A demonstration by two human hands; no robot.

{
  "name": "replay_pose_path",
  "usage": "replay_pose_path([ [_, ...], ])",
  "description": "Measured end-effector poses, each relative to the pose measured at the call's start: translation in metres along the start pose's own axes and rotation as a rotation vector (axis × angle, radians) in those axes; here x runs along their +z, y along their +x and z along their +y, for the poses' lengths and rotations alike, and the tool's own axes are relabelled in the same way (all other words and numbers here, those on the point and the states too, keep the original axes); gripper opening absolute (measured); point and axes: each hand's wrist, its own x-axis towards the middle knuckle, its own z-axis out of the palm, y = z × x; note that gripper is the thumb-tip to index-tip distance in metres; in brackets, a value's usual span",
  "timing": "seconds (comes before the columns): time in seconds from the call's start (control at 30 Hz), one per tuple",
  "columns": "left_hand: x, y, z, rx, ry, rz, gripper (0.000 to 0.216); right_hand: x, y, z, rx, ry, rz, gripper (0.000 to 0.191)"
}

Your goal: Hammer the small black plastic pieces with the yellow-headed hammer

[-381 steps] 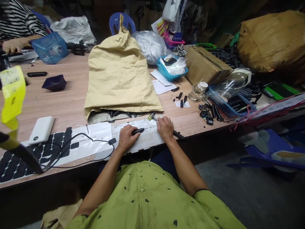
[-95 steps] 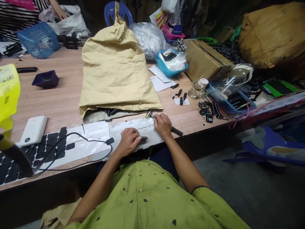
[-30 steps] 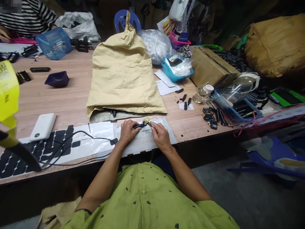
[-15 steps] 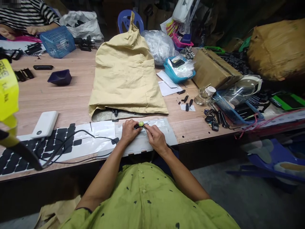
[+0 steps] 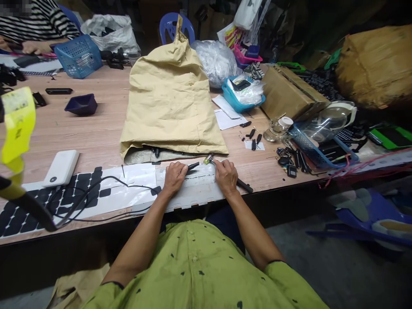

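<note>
My left hand [image 5: 175,176] is closed on a small slim black part [image 5: 193,165], whose end sticks out to the right past the fingertips. My right hand [image 5: 226,177] grips a small hammer [image 5: 245,186]; its metal head with a yellow-green face points up and left, and its black handle comes out on the right of the fist. A gap separates the hammer head from the black part. Both hands rest low over a whitish flat board [image 5: 201,189] at the table's front edge. My fingers hide most of the black part.
A beige cloth bag [image 5: 174,98] lies just beyond my hands. To the left are a white power bank [image 5: 61,168], a black cable [image 5: 106,178] and a sheet of black pads [image 5: 80,191]. Small black parts [image 5: 254,141] and a blue basket [image 5: 322,150] sit on the right.
My right hand has moved right with the hammer, taking its head away from the black part. More of that part now shows. My left hand stays nearly in place.
</note>
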Motion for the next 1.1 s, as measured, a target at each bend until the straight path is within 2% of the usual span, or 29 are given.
replay_pose_path([
  [0.43,-0.008,-0.003,-0.001,0.013,0.023,-0.038,0.041,0.003,0.000,-0.007,0.022,-0.015,-0.030,0.031],
  [0.5,-0.009,-0.011,-0.002,0.082,0.010,-0.059,0.042,0.003,0.000,-0.008,0.024,-0.022,-0.040,0.031],
  [0.6,-0.007,-0.037,0.003,0.276,-0.019,-0.116,0.040,0.005,0.001,-0.009,0.026,-0.028,-0.045,0.032],
  [0.73,-0.001,-0.082,0.017,0.517,0.013,-0.290,0.028,0.006,0.002,-0.009,0.025,-0.026,-0.048,0.032],
  [0.8,0.004,-0.097,0.021,0.593,0.084,-0.325,0.024,0.007,0.003,-0.010,0.026,-0.027,-0.049,0.032],
  [0.97,0.016,-0.109,0.019,0.664,0.274,-0.255,0.012,0.007,0.003,-0.012,0.035,-0.031,-0.032,0.032],
  [1.1,0.018,-0.108,0.016,0.640,0.211,-0.242,0.017,0.007,0.003,-0.013,0.032,-0.030,-0.034,0.031],
])
